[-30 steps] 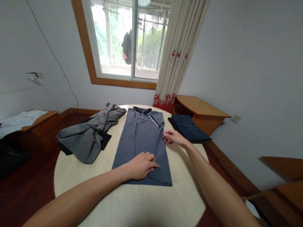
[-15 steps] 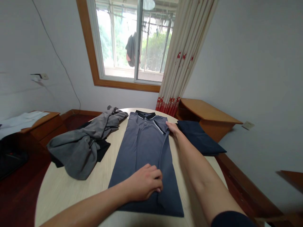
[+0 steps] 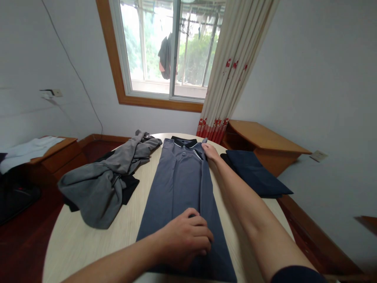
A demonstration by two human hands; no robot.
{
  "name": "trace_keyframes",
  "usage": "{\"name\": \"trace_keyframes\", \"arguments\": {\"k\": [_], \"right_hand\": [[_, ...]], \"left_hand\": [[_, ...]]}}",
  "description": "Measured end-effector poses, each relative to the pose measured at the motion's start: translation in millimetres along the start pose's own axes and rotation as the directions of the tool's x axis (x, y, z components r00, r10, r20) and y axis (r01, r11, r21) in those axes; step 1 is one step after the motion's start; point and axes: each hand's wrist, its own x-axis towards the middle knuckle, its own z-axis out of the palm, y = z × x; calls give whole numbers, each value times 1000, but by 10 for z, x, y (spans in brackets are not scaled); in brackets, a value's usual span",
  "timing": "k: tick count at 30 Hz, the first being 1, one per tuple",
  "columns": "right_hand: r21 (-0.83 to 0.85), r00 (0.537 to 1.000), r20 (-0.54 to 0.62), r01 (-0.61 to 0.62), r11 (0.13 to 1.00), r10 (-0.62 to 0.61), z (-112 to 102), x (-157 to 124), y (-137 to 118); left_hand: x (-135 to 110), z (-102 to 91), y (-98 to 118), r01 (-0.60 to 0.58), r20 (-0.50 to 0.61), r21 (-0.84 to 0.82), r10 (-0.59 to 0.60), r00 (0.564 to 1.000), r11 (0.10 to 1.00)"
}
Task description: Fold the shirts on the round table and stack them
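Note:
A grey polo shirt (image 3: 179,184) with a black collar lies lengthwise on the round pale wooden table (image 3: 88,239), its sides folded in. My left hand (image 3: 185,237) rests near the hem with fingers curled, pinching the fabric of the right fold. My right hand (image 3: 209,151) reaches far up to the shoulder beside the collar, fingers closed on the shirt's right edge.
A heap of grey and black clothes (image 3: 103,181) lies on the table's left. A folded dark navy garment (image 3: 257,175) sits at the right edge. Wooden furniture (image 3: 265,141) stands behind right, another low cabinet (image 3: 50,155) at left. A curtain (image 3: 235,67) hangs by the window.
My right hand went from mid-shirt up to the shoulder by the collar, drawing the right edge inward. My left hand closed its fingers on the fabric near the hem.

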Motion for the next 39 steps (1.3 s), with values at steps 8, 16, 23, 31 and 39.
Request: {"name": "trace_keyframes", "arguments": {"k": [8, 16, 23, 31, 39], "right_hand": [[-189, 987, 156, 74, 979, -44, 222, 56, -194], [-320, 962, 272, 102, 942, -12, 439, -50, -238], [-428, 967, 248, 156, 890, -51, 569, -246, -194], [-392, 973, 232, 101, 915, -8, 412, -228, -46], [-520, 974, 224, 147, 842, -31, 441, 160, 115]], "left_hand": [[-49, -60, -36, 58, 89, 5, -59, 994, 998], [-110, -142, -49, 137, 123, 0, -136, 983, 991], [-198, -88, -190, 331, 127, -36, -324, 937, 943], [-236, 13, -122, 361, 336, -66, -320, 886, 930], [-196, -72, -56, 391, 364, -107, -330, 871, 914]]}}
